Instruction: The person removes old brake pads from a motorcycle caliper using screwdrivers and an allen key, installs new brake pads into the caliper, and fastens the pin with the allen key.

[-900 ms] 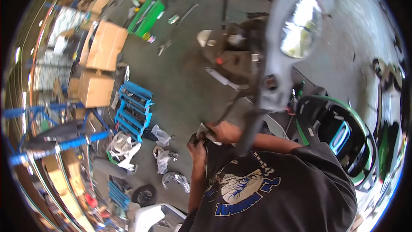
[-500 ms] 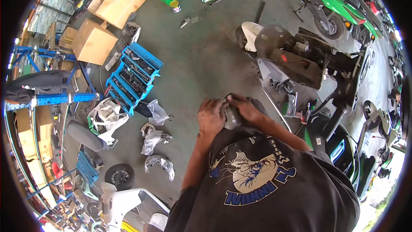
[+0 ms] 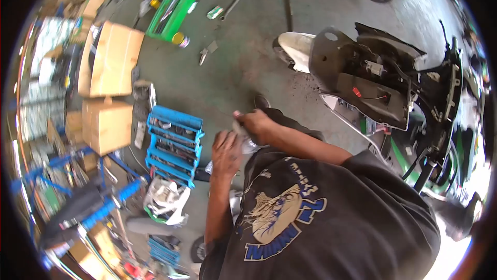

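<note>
A pale, partly see-through plastic bag is between my two hands, close to the front of my dark T-shirt. My left hand has its fingers curled over the bag's left side. On the upper side, my right hand pinches the bag's top end, with the thumb pointing up and left. Motion blur and my fingers hide what, if anything, is inside. Left of my hands, on the floor, stands a blue cantilever toolbox, opened out with tools in its trays.
A partly stripped scooter stands to the right. A green toolbox, a yellow can and a wrench are on the floor ahead. Cardboard boxes and a blue rack line the left. A white fairing lies below the blue toolbox.
My view has turned, so the surroundings appear shifted and rotated. Both hands sit further left in view, still on the bag. One of my shoes has come into sight.
</note>
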### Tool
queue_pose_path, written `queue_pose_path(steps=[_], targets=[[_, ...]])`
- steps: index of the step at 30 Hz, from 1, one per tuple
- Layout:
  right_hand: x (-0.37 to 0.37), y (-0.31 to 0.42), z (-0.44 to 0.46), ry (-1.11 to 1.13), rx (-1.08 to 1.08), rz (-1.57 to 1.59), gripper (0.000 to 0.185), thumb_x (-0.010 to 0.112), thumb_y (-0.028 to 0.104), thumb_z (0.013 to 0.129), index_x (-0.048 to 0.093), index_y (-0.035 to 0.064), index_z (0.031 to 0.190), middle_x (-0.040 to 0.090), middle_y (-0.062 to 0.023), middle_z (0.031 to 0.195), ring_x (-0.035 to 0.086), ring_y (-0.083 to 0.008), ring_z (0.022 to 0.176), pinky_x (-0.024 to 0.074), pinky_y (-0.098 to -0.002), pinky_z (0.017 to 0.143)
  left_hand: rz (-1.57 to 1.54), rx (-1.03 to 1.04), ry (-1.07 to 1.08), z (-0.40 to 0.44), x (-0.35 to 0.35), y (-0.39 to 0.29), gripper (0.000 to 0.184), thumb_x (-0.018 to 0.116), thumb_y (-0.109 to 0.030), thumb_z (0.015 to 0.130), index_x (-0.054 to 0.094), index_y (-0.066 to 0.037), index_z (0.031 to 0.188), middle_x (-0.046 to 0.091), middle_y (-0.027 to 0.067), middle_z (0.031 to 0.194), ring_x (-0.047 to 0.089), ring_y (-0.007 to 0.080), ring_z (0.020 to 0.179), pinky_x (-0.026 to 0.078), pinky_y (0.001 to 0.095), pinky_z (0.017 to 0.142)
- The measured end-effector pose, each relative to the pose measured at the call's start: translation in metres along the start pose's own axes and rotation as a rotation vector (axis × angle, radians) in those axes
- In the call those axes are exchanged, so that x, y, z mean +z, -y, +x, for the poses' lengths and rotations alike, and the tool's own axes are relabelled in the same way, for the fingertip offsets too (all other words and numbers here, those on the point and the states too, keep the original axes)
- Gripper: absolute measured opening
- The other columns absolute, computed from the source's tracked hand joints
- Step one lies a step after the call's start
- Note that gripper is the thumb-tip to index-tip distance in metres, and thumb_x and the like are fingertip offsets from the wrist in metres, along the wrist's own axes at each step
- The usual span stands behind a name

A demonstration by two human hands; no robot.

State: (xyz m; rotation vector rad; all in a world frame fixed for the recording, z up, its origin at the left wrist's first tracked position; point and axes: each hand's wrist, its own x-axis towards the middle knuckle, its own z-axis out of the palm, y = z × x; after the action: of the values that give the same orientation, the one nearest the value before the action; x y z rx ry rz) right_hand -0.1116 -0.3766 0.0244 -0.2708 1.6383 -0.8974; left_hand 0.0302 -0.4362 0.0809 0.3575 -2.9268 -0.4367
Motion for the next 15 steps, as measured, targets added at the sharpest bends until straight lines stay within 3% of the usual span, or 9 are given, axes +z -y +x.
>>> queue_pose_path(steps=[1,3,4,6,8,10,12,14,15], targets=[[0.015,-0.004,0.036,-0.029,-0.029,0.018,0.044,0.052,0.042,0.097,0.064,-0.0011,0.097,0.064,-0.0129,0.084,0.059,-0.0233,0.071,0.0482,-0.0406,0.062,-0.013,0.05,0.019,0.009,-0.014,0.001,0.015,0.066,-0.013,0.071,0.066,-0.01,0.085,0.057,0.0051,0.083,0.055,0.0248,0.084,0.047,0.0387,0.078],[-0.001,0.049,0.058,-0.3,0.227,0.653,0.049,0.053,0.047,0.095,0.06,-0.0008,0.09,0.063,-0.0124,0.084,0.057,-0.0222,0.07,0.0459,-0.0433,0.058,-0.325,0.278,0.074,0.027,-0.052,-0.004,0.01,0.068,-0.014,0.071,0.067,-0.01,0.08,0.058,0.0062,0.083,0.056,0.0266,0.084,0.048,0.0391,0.08],[-0.028,0.073,0.053,-0.383,0.244,0.665,0.043,0.051,0.043,0.097,0.058,0.0017,0.089,0.06,-0.0095,0.08,0.057,-0.0224,0.066,0.0484,-0.0407,0.058,-0.318,0.359,0.059,0.044,-0.062,-0.015,0.005,0.067,-0.012,0.071,0.066,-0.008,0.075,0.058,0.0075,0.083,0.056,0.0281,0.085,0.049,0.0406,0.078],[-0.06,0.083,0.067,-0.112,0.117,0.966,0.038,0.05,0.04,0.099,0.058,0.0035,0.093,0.06,-0.0072,0.081,0.059,-0.0209,0.068,0.0511,-0.038,0.06,-0.418,0.238,0.057,0.076,-0.055,0.007,0.005,0.064,-0.009,0.079,0.065,-0.005,0.083,0.057,0.0106,0.081,0.057,0.0301,0.083,0.049,0.0416,0.077],[-0.077,0.1,0.055,-0.005,-0.016,1.017,0.03,0.053,0.033,0.098,0.059,0.0042,0.106,0.062,-0.005,0.086,0.062,-0.0195,0.075,0.0536,-0.0354,0.066,-0.546,-0.275,-0.135,0.101,-0.035,0.045,0.012,0.055,-0.011,0.091,0.063,-0.002,0.092,0.057,0.0111,0.081,0.058,0.0269,0.08,0.049,0.0399,0.075],[-0.085,0.111,0.024,-0.025,-0.081,0.982,0.035,0.057,0.024,0.096,0.054,0.0038,0.124,0.064,-0.0047,0.098,0.062,-0.0173,0.085,0.0528,-0.0325,0.074,-1.001,-0.478,-0.119,0.124,-0.015,0.096,0.024,0.048,-0.019,0.098,0.06,0.001,0.1,0.06,0.0115,0.086,0.058,0.0212,0.078,0.048,0.0348,0.074],[-0.096,0.106,0.008,0.116,-0.339,0.61,0.051,0.063,0.013,0.09,0.045,0.0041,0.137,0.061,-0.0059,0.111,0.059,-0.0161,0.096,0.0491,-0.0295,0.086,-1.193,-0.599,-0.002,0.144,0.012,0.125,0.022,0.05,-0.021,0.098,0.059,-0.002,0.102,0.061,0.0035,0.089,0.057,0.0139,0.079,0.047,0.0299,0.071],[-0.082,0.101,0.006,0.007,-0.431,0.53,0.06,0.066,0.006,0.087,0.04,0.0051,0.141,0.06,-0.0084,0.11,0.058,-0.0141,0.098,0.0473,-0.0261,0.086,-1.347,-0.547,0.281,0.181,-0.014,0.115,0.023,0.057,-0.022,0.095,0.062,-0.002,0.105,0.063,0.0038,0.095,0.058,0.011,0.084,0.048,0.0268,0.075],[-0.076,0.108,0.001,-0.063,-0.442,0.499,0.074,0.069,0.002,0.082,0.032,0.0053,0.145,0.06,-0.0085,0.111,0.058,-0.0156,0.097,0.0474,-0.0312,0.088,-1.373,-0.506,0.361,0.185,-0.008,0.116,0.022,0.062,-0.02,0.092,0.063,-0.002,0.105,0.064,0.0033,0.097,0.059,0.0101,0.086,0.049,0.0267,0.077]])
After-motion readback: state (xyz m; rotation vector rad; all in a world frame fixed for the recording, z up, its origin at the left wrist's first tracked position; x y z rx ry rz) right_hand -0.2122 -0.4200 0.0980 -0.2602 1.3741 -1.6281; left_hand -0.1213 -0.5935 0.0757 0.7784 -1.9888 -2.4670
